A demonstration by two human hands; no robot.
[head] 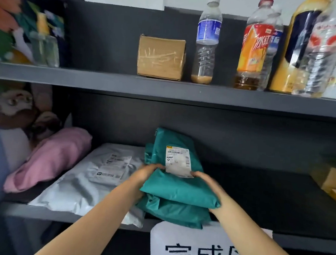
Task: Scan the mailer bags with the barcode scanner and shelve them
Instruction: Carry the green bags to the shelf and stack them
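Fingers (154,167) of left hand (146,174) and right hand (207,182) grip the upper teal mailer bag (178,190).

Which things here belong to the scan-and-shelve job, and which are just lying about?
Job: teal mailer bag, held by left hand and right hand; grey mailer bag and pink bag on the lower shelf; paper sign on its edge.
Lying about: cardboard box, drink bottles, spray bottle, plush toy. No scanner in view.
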